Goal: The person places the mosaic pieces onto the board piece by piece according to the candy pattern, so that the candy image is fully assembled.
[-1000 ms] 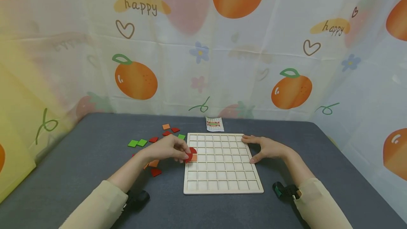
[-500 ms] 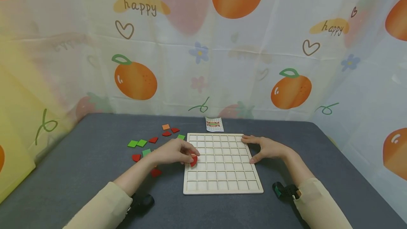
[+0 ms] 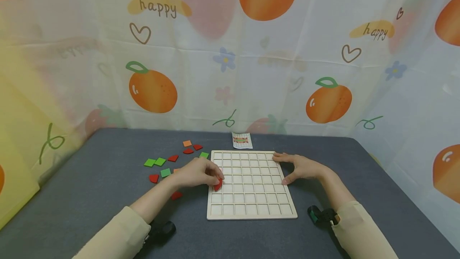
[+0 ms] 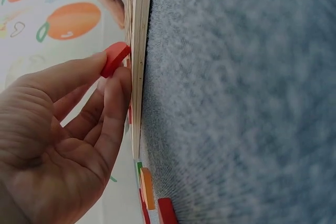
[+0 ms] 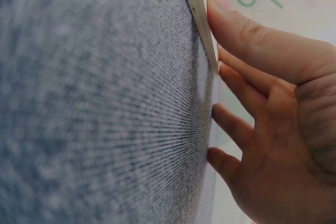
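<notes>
My left hand (image 3: pixel 195 172) has carried the red quarter-round wooden tile (image 3: pixel 217 184) down the pale wooden grid board's (image 3: pixel 251 207) left edge, pinching it tilted, unseated; my right hand (image 3: pixel 301 167), fingers straight, steadies the right edge.

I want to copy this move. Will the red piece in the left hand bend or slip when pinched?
The red piece looks thick, flat and rigid, so probably no bending. The left hand pinches it with fingertips alone, suggesting it is light. Its smooth faces might slip a little.
</notes>
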Demonstrator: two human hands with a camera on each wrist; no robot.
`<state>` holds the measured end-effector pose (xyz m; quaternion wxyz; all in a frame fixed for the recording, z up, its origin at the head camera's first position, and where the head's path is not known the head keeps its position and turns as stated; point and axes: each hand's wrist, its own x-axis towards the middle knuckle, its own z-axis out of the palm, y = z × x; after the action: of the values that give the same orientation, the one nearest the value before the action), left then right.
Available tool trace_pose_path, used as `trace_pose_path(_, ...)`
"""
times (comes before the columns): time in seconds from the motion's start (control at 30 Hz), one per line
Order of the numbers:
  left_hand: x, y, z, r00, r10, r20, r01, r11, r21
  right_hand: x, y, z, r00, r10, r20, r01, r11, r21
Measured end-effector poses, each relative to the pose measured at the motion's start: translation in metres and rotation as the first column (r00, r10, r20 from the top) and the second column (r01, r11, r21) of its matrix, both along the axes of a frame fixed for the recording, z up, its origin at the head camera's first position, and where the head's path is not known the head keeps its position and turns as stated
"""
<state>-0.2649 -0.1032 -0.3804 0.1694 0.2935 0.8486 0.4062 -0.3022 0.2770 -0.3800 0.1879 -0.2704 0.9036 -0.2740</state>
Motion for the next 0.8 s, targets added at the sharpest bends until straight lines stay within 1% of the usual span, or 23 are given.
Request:
trace_pose_path(0.1,0.0001,0.0008,-0.0010,1.000,0.007,-0.006,-0.007,1.000,-0.014,-0.0005,-0.0003,-0.0004,1.000,0.003,-0.003,-0.003,1.000,0.003)
trace_pose_path(0.27,0.0000,0.0023,-0.0025,0.998,0.023,-0.051,-0.026,0.999,-0.045,-0.0007,-0.0003,-0.0003,1.000,0.000,-0.007,0.000,1.000,0.011)
trace_pose_path(0.33,-0.0004,0.0023,-0.0030,0.997,0.021,-0.074,-0.025,0.998,-0.053,-0.0009,-0.0003,-0.0004,1.000,0.002,-0.010,-0.002,1.000,0.014)
trace_pose_path(0.5,-0.0004,0.0033,-0.0029,0.995,0.021,-0.102,-0.029,0.997,-0.075,-0.0004,-0.0003,0.0005,1.000,0.004,-0.012,-0.004,1.000,0.014)
trace_pose_path(0.67,0.0001,0.0041,-0.0036,0.995,0.027,-0.099,-0.034,0.997,-0.073,0.0000,-0.0010,0.0010,1.000,0.007,-0.014,-0.006,1.000,0.012)
trace_pose_path(0.8,0.0010,0.0042,-0.0042,0.993,0.028,-0.117,-0.037,0.997,-0.074,0.0001,-0.0010,0.0008,1.000,0.000,-0.007,0.000,1.000,0.009)
